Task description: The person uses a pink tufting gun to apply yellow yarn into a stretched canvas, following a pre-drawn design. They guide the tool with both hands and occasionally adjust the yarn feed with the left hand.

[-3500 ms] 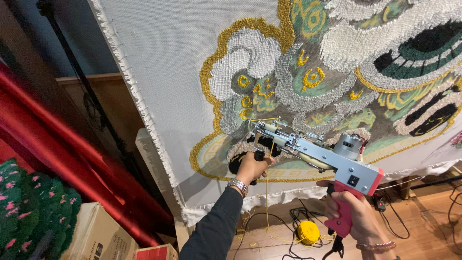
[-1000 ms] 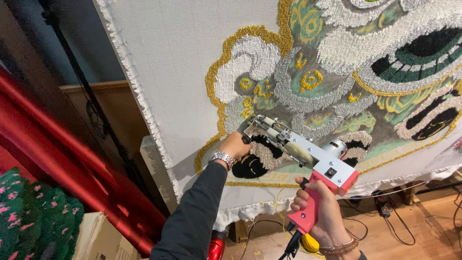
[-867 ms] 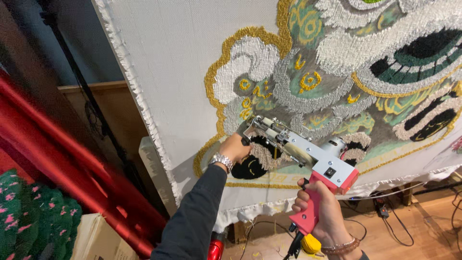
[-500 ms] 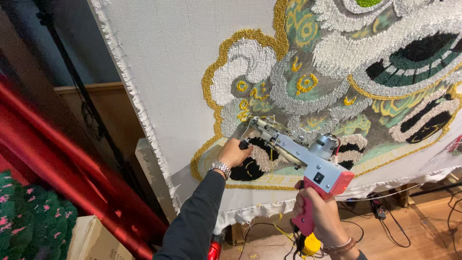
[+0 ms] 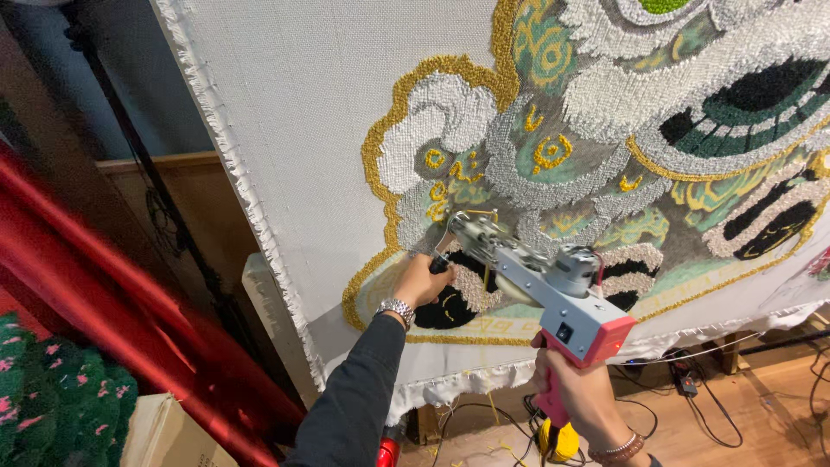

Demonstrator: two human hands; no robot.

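The stretched backing cloth fills most of the view, hung upright, pale and bare at left with a frayed edge. Its right half carries a dense tufted design in white, grey, green, black and gold, outlined by a gold border.

Left of the cloth stands a red pole, slanted, with a wooden panel behind. A green textile with pink flecks sits at the lower left above a cardboard box. Below the cloth, a wooden floor carries black cables and a yellow yarn cone.

Work in hand, as judged: filling a patch near the lower left of the design — the tufting gun is held with its nose against the cloth beside a black tufted area.

- Right hand: clenched round the gun's pink handle, wrist beaded.
- Left hand: closed on the front grip by the nose, a metal watch at the wrist, dark sleeve below.

The next move, in my judgement, calls for steady forward pressure from both hands and a straight line of travel — any slackening could lift the needle off the cloth.
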